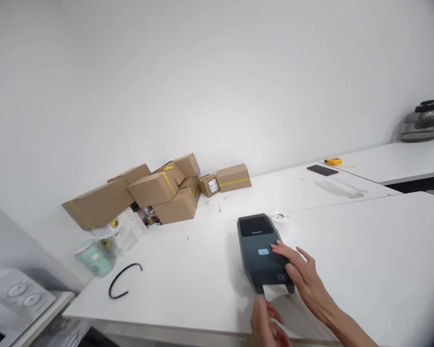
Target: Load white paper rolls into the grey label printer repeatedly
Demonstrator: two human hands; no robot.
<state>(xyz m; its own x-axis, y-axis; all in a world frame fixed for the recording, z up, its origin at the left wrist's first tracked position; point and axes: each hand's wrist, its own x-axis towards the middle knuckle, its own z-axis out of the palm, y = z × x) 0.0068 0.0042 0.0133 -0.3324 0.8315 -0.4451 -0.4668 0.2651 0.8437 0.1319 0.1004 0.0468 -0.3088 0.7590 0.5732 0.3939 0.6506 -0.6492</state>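
A dark grey-blue label printer [256, 262] lies on the white table, with a light blue button on its top. From its front slot a white paper label [275, 291] sticks out. My right hand [305, 277] rests on the printer's right side, fingers spread, gripping nothing. Just below the front slot is my left hand [268, 324], its fingers loosely bent and apart, close to the label's end. Whether a fingertip touches the label or the printer's corner I cannot tell. Behind the printer lies a small white roll [280, 217].
Several cardboard boxes [154, 188] are piled against the wall. At the left stand a mint green container [96, 259] and a curved black strip [118, 279]. A phone [322, 170], a yellow tape measure [333, 161] and a grey transparent container [422, 123] are farther right.
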